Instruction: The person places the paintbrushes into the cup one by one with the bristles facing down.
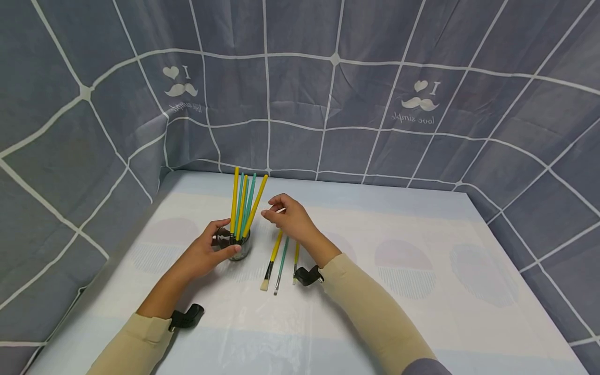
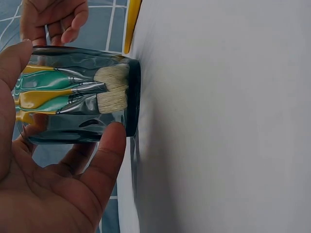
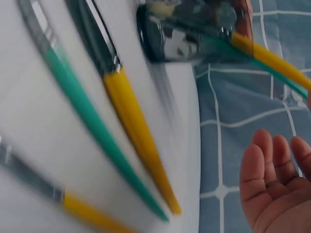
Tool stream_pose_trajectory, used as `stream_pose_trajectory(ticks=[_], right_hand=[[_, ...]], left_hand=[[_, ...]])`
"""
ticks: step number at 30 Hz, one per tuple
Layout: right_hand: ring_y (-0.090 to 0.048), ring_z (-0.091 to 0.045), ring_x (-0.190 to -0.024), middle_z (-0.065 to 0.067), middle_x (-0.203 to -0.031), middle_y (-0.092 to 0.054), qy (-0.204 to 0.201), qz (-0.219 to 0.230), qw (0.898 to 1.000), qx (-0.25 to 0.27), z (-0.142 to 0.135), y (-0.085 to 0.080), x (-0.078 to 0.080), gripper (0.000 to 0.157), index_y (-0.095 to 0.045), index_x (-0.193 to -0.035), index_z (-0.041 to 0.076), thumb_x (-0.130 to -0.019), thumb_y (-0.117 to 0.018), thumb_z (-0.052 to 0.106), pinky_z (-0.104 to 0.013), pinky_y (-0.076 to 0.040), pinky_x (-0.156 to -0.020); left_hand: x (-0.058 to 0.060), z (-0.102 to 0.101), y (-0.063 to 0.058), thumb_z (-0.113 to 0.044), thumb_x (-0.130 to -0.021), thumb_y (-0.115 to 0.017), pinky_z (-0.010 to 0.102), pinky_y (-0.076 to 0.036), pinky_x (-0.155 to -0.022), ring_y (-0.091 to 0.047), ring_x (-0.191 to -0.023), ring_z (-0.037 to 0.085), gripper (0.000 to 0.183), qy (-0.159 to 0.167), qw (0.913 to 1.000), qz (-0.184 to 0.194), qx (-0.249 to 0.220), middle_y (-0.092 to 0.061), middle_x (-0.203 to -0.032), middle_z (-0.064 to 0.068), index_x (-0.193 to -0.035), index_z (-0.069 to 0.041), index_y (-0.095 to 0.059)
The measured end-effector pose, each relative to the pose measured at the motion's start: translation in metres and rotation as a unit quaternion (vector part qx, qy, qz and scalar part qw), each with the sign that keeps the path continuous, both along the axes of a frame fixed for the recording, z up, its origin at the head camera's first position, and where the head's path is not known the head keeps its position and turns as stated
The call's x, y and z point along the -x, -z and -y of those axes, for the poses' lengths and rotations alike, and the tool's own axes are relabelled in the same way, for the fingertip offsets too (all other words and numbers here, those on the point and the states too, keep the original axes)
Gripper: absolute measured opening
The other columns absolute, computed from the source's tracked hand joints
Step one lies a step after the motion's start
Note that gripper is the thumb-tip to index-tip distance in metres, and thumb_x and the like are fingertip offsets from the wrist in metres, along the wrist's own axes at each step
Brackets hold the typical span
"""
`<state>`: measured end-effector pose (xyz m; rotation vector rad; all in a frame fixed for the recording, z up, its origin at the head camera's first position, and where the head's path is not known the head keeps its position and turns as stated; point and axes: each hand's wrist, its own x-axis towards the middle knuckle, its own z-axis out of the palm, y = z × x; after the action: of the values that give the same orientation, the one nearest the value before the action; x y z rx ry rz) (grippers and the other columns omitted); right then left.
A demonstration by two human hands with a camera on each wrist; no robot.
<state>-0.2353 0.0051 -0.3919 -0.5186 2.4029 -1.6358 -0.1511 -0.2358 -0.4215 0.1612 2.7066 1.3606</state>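
Left hand grips a glass cup of paintbrushes; right hand hovers empty beside the handles.

The left hand's (image 1: 206, 253) thumb (image 2: 104, 160) and fingers curl around the clear glass cup (image 1: 238, 246), which stands upright on the pale table (image 1: 422, 312). Inside, yellow and teal paintbrushes (image 1: 244, 205) stand bristles down, handles fanning upward. The right hand (image 1: 289, 216) hangs just right of the handles, fingers (image 3: 272, 165) loosely bent and holding nothing. Beneath its wrist, three more brushes (image 1: 280, 260) lie flat on the table, side by side. A grey checked cloth (image 1: 328, 104) backs the scene.
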Motion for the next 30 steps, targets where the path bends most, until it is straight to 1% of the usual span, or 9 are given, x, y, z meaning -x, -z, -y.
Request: stream_pose_trajectory(ticks=[2, 6, 10, 14, 18, 26, 30], right_hand=[[-0.062, -0.024, -0.094, -0.003, -0.107, -0.060, 0.005, 0.006, 1.000, -0.007, -0.007, 0.000, 0.002, 0.037, -0.059, -0.123, 0.011, -0.094, -0.071, 0.032, -0.038, -0.054, -0.078], [-0.059, -0.024, -0.097, -0.003, -0.107, -0.060, 0.025, -0.002, 0.998, -0.050, -0.019, 0.003, 0.007, 0.038, -0.060, -0.122, 0.011, -0.094, -0.071, 0.033, -0.038, -0.052, -0.078], [-0.057, -0.021, -0.095, -0.002, -0.106, -0.061, 0.037, -0.005, 0.994, -0.099, -0.030, 0.007, 0.011, 0.043, -0.060, -0.123, 0.007, -0.093, -0.071, 0.036, -0.035, -0.048, -0.078], [-0.056, -0.020, -0.089, -0.004, -0.103, -0.061, 0.035, 0.000, 0.991, -0.128, -0.038, 0.013, 0.015, 0.041, -0.061, -0.122, 0.006, -0.093, -0.071, 0.033, -0.034, -0.048, -0.075], [-0.057, -0.021, -0.082, -0.006, -0.099, -0.061, 0.030, 0.015, 0.989, -0.146, -0.044, 0.017, 0.017, 0.037, -0.061, -0.118, 0.005, -0.092, -0.072, 0.029, -0.033, -0.048, -0.069], [-0.060, -0.022, -0.073, -0.008, -0.089, -0.061, 0.043, 0.075, 0.981, -0.174, -0.050, 0.024, 0.020, 0.030, -0.060, -0.108, 0.007, -0.092, -0.073, 0.028, -0.032, -0.046, -0.062], [-0.059, -0.019, -0.069, -0.007, -0.084, -0.061, 0.036, 0.081, 0.980, -0.180, -0.053, 0.028, 0.020, 0.026, -0.059, -0.105, 0.007, -0.092, -0.073, 0.025, -0.030, -0.045, -0.060]], left_hand=[[0.000, 0.000, 0.000, -0.043, -0.091, -0.071, 0.064, -0.038, -0.099, -0.046, -0.128, 0.049, 0.082, 0.000, 1.0000, -0.002, 0.001, -0.040, -0.147, 0.025, -0.154, -0.015, -0.026], [0.001, 0.001, 0.001, -0.042, -0.092, -0.071, 0.063, -0.039, -0.099, -0.046, -0.127, 0.048, 0.081, 0.004, 1.0000, -0.008, 0.000, -0.041, -0.145, 0.025, -0.154, -0.014, -0.026], [0.000, 0.001, 0.002, -0.041, -0.092, -0.071, 0.063, -0.039, -0.099, -0.047, -0.128, 0.048, 0.081, 0.009, 0.9999, -0.008, -0.006, -0.042, -0.144, 0.025, -0.154, -0.013, -0.026], [0.000, 0.001, 0.002, -0.041, -0.092, -0.071, 0.062, -0.039, -0.099, -0.047, -0.127, 0.048, 0.081, 0.010, 0.9999, -0.009, -0.008, -0.043, -0.143, 0.025, -0.154, -0.013, -0.026], [0.000, 0.002, 0.003, -0.041, -0.092, -0.071, 0.062, -0.039, -0.099, -0.047, -0.127, 0.047, 0.081, 0.009, 0.9999, -0.010, -0.006, -0.044, -0.143, 0.025, -0.154, -0.013, -0.026], [0.001, 0.001, 0.004, -0.040, -0.092, -0.071, 0.061, -0.040, -0.098, -0.048, -0.127, 0.048, 0.080, 0.009, 0.9999, -0.013, -0.008, -0.044, -0.142, 0.025, -0.154, -0.014, -0.027], [0.001, 0.000, 0.004, -0.040, -0.092, -0.071, 0.061, -0.041, -0.097, -0.049, -0.126, 0.048, 0.080, 0.011, 0.9998, -0.015, -0.010, -0.045, -0.141, 0.025, -0.154, -0.014, -0.027]])
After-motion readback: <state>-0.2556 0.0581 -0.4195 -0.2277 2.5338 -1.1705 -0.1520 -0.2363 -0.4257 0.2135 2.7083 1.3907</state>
